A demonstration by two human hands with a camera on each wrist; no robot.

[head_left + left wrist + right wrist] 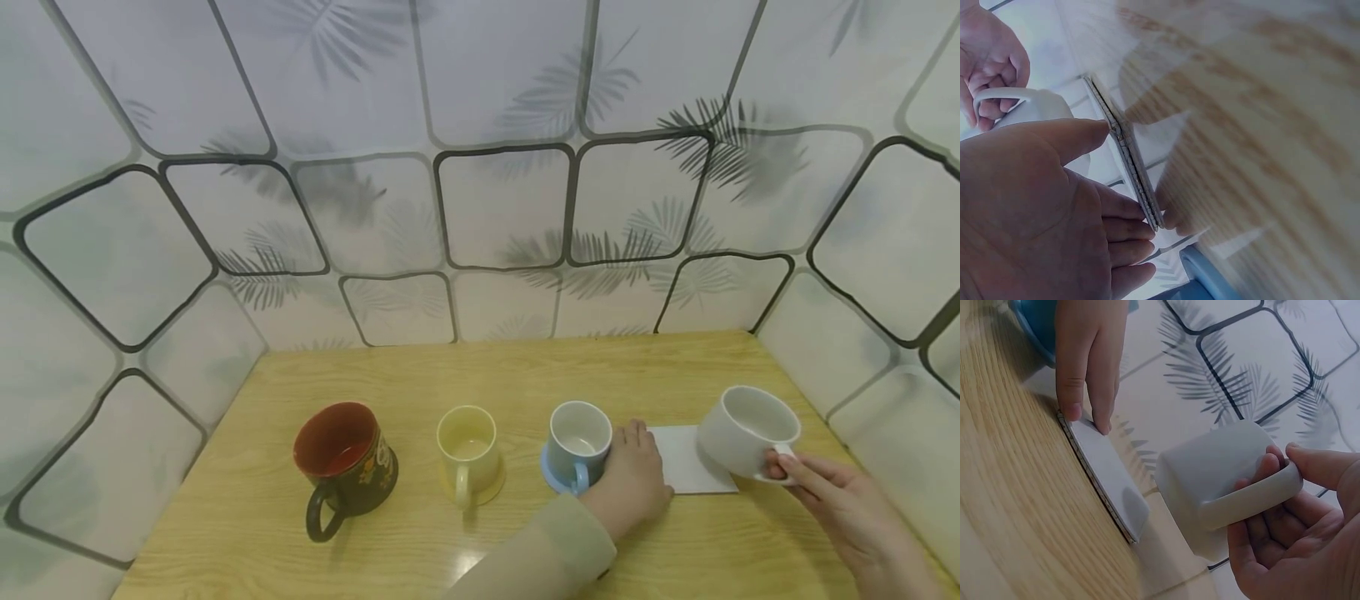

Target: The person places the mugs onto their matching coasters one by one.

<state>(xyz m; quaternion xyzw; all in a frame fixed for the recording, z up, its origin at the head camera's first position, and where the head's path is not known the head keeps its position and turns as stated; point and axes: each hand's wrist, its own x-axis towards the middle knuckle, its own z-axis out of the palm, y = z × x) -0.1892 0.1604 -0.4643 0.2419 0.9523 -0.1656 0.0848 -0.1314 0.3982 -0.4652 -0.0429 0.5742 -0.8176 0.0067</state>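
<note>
My right hand grips the handle of a wide white mug at the right of the table. In the right wrist view, the mug is held in the air beside a flat white square pad. That pad lies on the tabletop. My left hand is at its left side; in the left wrist view, the thumb and fairly straight fingers touch its layered edge. Just left of this hand, a small white mug with a blue handle stands on a round blue coaster.
A pale yellow mug stands on a yellow coaster near the middle. Farther left is a dark brown mug with a red inside. Patterned white walls enclose the wooden table at the back and sides.
</note>
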